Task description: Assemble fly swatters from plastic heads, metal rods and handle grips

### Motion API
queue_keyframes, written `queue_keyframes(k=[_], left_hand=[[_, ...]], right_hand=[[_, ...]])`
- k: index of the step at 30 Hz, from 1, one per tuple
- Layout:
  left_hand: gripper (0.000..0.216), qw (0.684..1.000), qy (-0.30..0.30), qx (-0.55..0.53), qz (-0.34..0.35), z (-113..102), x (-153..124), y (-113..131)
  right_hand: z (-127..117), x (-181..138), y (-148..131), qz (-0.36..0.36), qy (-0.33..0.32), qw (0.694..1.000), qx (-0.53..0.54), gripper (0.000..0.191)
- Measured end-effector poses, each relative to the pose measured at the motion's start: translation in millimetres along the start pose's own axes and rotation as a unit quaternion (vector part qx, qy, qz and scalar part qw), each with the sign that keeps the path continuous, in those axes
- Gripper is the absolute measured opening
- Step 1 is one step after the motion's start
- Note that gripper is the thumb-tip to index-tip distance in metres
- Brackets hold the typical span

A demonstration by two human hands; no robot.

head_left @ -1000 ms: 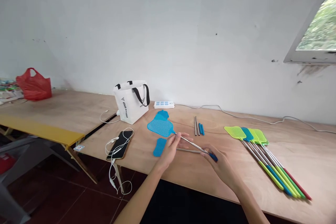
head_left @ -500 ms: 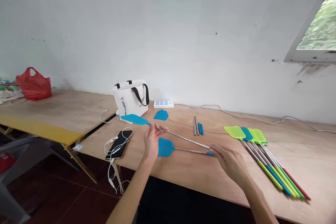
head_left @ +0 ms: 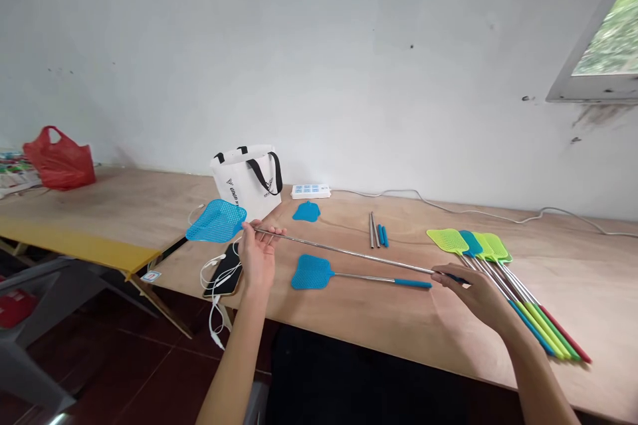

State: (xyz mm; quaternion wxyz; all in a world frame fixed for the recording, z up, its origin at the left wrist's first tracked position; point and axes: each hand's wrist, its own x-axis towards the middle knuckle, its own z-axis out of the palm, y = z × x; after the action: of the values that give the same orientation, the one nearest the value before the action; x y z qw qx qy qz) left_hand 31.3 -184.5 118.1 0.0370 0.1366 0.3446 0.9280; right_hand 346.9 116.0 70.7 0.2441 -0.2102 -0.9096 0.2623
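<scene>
I hold a blue fly swatter [head_left: 216, 220] stretched out long above the wooden table [head_left: 399, 325]. My left hand [head_left: 258, 254] pinches its thin metal rod near the mesh head. My right hand [head_left: 471, 289] grips the blue handle end at the right. A second blue fly swatter [head_left: 319, 273], shorter, lies flat on the table just below the rod. A loose blue swatter head [head_left: 306, 212] lies further back.
A row of several green and blue fly swatters [head_left: 498, 279] lies at the right. Loose rods and blue handles [head_left: 377, 235], a white tote bag [head_left: 246, 179], a power strip [head_left: 310, 191], a phone with earphones [head_left: 225, 269] and a red plastic bag [head_left: 60, 159] sit around.
The swatter's rod has been drawn out much longer: my left hand moved left with the head, my right hand moved right with the handle. The camera tilted slightly.
</scene>
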Motion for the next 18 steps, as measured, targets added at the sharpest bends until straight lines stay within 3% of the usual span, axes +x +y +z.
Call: queue_keyframes(k=[6, 10, 18], left_hand=[[0.048, 0.996, 0.031, 0.066, 0.058, 10, -12, -16], [0.048, 0.997, -0.015, 0.072, 0.003, 22, -31, -33], [0.047, 0.99, -0.089, 0.074, -0.08, 39, -77, -67]], right_hand=[[-6, -3, -13, -0.024, -0.054, 0.998, 0.021, 0.042], [8, 1, -39, -0.049, -0.069, 0.996, 0.013, 0.045], [45, 0, -80, -0.08, 0.003, 0.997, 0.01, 0.052]])
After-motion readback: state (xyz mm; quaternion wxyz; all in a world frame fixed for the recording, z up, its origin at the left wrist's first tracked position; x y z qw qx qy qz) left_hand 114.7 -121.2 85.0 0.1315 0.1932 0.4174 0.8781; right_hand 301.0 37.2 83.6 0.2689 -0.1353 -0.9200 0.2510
